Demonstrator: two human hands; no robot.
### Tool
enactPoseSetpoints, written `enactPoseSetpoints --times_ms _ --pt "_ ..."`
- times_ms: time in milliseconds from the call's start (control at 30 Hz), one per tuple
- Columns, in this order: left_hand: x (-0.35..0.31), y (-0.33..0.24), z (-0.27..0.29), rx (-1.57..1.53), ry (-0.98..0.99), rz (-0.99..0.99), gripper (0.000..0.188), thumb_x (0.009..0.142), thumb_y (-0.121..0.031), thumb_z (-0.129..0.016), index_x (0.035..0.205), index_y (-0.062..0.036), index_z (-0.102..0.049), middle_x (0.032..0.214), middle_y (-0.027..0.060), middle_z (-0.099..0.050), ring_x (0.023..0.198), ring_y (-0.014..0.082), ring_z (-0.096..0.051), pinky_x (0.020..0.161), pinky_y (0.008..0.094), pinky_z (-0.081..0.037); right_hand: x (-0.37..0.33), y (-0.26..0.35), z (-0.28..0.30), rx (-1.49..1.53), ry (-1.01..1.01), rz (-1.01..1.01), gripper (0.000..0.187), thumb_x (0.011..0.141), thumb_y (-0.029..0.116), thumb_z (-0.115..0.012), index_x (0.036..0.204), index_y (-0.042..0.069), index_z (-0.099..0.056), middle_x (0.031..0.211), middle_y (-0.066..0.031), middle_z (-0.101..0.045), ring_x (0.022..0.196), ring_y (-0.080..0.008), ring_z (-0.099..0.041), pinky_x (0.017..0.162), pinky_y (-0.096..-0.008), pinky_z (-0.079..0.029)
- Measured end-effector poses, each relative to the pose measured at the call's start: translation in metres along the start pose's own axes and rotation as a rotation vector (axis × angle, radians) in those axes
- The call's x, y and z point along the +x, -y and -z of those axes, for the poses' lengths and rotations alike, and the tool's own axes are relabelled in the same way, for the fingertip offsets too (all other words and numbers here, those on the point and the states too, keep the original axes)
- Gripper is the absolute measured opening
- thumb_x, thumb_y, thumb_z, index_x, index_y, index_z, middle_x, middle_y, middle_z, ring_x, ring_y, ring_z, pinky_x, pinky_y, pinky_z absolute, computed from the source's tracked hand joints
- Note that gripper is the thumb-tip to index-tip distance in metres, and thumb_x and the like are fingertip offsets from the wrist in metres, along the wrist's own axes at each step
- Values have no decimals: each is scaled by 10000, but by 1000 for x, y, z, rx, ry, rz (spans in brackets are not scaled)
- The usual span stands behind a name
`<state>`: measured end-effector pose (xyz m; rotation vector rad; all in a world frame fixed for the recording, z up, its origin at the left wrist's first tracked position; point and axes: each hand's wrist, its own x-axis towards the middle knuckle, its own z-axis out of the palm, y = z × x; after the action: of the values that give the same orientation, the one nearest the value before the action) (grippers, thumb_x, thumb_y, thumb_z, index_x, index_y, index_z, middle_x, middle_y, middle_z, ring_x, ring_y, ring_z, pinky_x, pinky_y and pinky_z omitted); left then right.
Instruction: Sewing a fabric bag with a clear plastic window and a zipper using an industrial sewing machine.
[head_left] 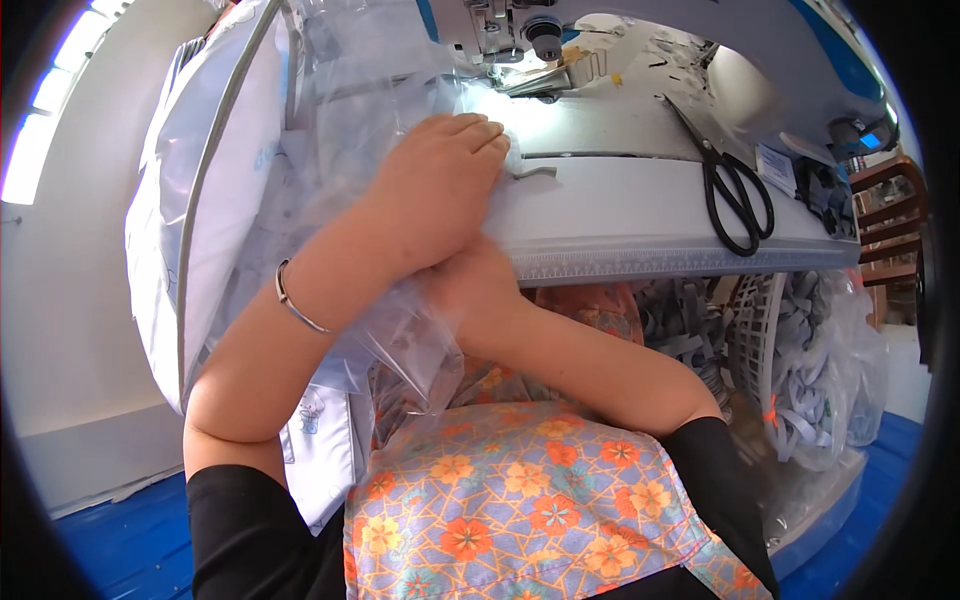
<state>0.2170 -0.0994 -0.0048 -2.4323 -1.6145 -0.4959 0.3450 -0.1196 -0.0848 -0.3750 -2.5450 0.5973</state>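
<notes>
Clear plastic sheeting (345, 120) spreads over the left of the sewing table and hangs down at its front edge. My left hand (440, 185), a bracelet on its wrist, is closed on the sheeting, fingers together and bent down close to the machine's lit needle area. Beneath the left wrist crosses my right hand (470, 285), against the hanging plastic; it is blurred and its fingers are hidden. A sewing machine (545, 40) stands just beyond the left hand. Farther left, white material with a grey bound edge (200, 190) bulges up beside the table.
Black-handled scissors (735, 195) lie on the table's right side. A short grey strip (535, 172) sits beside the left hand. Below, a basket (755, 330) and a clear bag (850, 370) hold grey strips. A wooden chair (890, 215) stands at the right.
</notes>
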Motion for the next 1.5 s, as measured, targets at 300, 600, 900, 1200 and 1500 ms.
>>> enactPoseSetpoints --times_ms 300,600,900,1200,1500 --pt "-10 2 -11 -102 89 120 420 855 -33 -599 1274 -4 -602 1365 166 -578 1200 358 -583 1021 421 -484 -3 12 7 224 -213 167 201 743 114 -612 910 28 -681 902 -113 -669 924 -327 -622 859 -455 -501" --pt "4 30 1 -259 114 124 294 890 -86 -627 1177 -25 -647 1181 186 -655 1000 401 -643 877 445 -537 28 9 22 165 -110 148 204 741 91 -631 916 12 -698 940 -160 -694 982 -358 -620 880 -467 -488" --pt "4 55 -16 -16 -145 -134 263 822 -73 -633 1076 -64 -698 1108 63 -660 1070 277 -625 941 406 -496 29 11 19 149 -250 151 254 713 13 -594 956 26 -668 951 -166 -656 956 -367 -631 909 -449 -521" --pt "16 59 -18 91 -129 -104 328 802 -48 -656 1119 -113 -713 1133 58 -643 1080 259 -608 938 389 -472 23 -7 39 193 -237 79 274 709 -22 -594 961 39 -682 988 -155 -670 1018 -362 -637 960 -451 -516" --pt "14 55 -22 66 -114 -35 221 855 -168 -631 1039 -114 -740 1114 77 -680 1121 253 -611 1026 390 -441 13 -27 63 253 -162 19 235 734 -30 -586 956 2 -656 956 -157 -643 966 -373 -614 853 -452 -515"
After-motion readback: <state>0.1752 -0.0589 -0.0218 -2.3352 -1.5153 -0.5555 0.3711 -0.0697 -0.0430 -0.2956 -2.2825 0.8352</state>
